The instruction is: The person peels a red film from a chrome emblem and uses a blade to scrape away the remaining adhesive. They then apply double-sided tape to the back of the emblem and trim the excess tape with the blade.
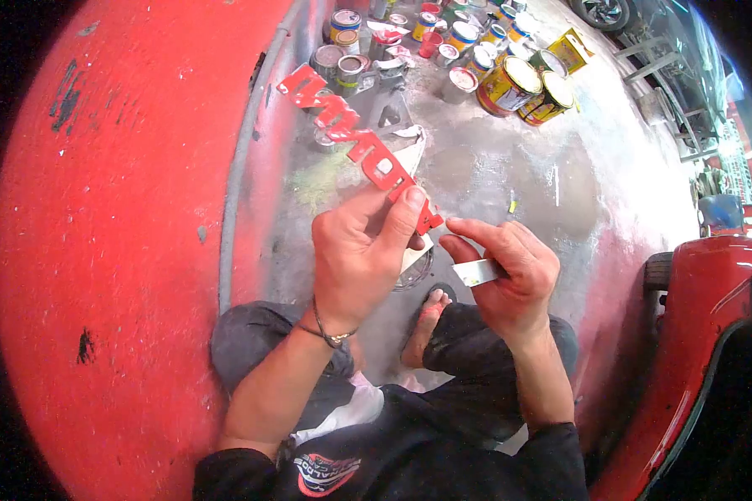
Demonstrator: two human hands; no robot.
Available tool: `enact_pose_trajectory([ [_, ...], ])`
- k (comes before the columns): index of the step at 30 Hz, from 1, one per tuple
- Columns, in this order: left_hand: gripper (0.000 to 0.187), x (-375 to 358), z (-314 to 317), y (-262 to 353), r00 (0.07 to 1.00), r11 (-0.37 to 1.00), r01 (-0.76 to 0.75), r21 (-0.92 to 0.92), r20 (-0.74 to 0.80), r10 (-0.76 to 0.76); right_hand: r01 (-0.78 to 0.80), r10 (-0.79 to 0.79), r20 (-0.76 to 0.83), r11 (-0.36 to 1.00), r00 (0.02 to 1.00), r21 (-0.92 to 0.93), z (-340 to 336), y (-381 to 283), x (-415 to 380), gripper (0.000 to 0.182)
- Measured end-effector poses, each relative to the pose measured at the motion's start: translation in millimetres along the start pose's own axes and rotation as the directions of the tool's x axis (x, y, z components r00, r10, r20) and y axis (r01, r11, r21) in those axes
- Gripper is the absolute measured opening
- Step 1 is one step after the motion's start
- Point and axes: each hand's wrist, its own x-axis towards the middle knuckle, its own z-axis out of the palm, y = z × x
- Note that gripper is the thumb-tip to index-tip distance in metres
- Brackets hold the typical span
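Black shirt fabric (426,451) with a printed badge lies nearest the camera. Beyond it, the left hand (359,250) is clamped on the near end of a glossy red strip of cut-out letters (363,153), whose far end slants left toward the grey pipe-like edging (241,167) beside the red painted wall (125,209). Just right, apart from it, the right hand (514,271) pinches a small white flat piece (475,274); whether its forefinger touches the letters cannot be told. Open concrete floor (597,167) spreads right, toward a shiny red curved vehicle panel (702,292). Far off stand two large yellow-and-red cans (500,90), their round tops pale, contents unclear, among smaller tins (458,90) and a red plastic cup (430,45).
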Motion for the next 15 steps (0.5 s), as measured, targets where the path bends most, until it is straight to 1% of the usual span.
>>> enact_pose_trajectory([
  [1, 0.027, -0.6, -2.1, -1.0, 1.000, 0.999, -0.024, 0.033, 0.021, 0.024, 0.067, -0.066, 0.019, 0.997, 0.998, -0.045, 0.6, -0.3, 3.7, 0.037],
  [3, 0.026, 0.1, -4.9, 0.9, 0.996, 0.991, -0.077, 0.105, 0.062, 0.071, 0.114, -0.112, 0.031, 0.989, 0.993, -0.094, 2.6, 2.1, 6.6, 0.038],
  [6, 0.026, 0.9, -2.2, 5.2, 0.989, 0.985, -0.137, 0.108, 0.068, 0.130, 0.159, -0.151, 0.058, 0.975, 0.987, -0.154, 3.4, 3.7, 9.0, 0.040],
  [9, 0.023, -3.3, -0.2, 7.1, 0.986, 0.980, -0.164, 0.115, 0.040, 0.160, 0.193, -0.178, 0.094, 0.962, 0.980, -0.193, -2.7, -1.1, 7.6, 0.041],
  [12, 0.026, -8.0, -2.8, 8.6, 0.992, 0.988, -0.111, 0.111, 0.074, 0.103, 0.267, -0.229, 0.170, 0.929, 0.958, -0.256, -11.4, -8.9, 9.2, 0.041],
  [13, 0.027, -6.9, -5.1, 9.3, 0.992, 0.985, -0.087, 0.147, 0.106, 0.071, 0.300, -0.249, 0.204, 0.911, 0.947, -0.281, -13.3, -10.4, 9.5, 0.041],
  [15, 0.030, -2.8, -12.9, 10.6, 0.987, 0.973, -0.028, 0.230, 0.160, -0.009, 0.352, -0.289, 0.245, 0.896, 0.925, -0.271, -10.9, -10.8, 9.7, 0.039],
])
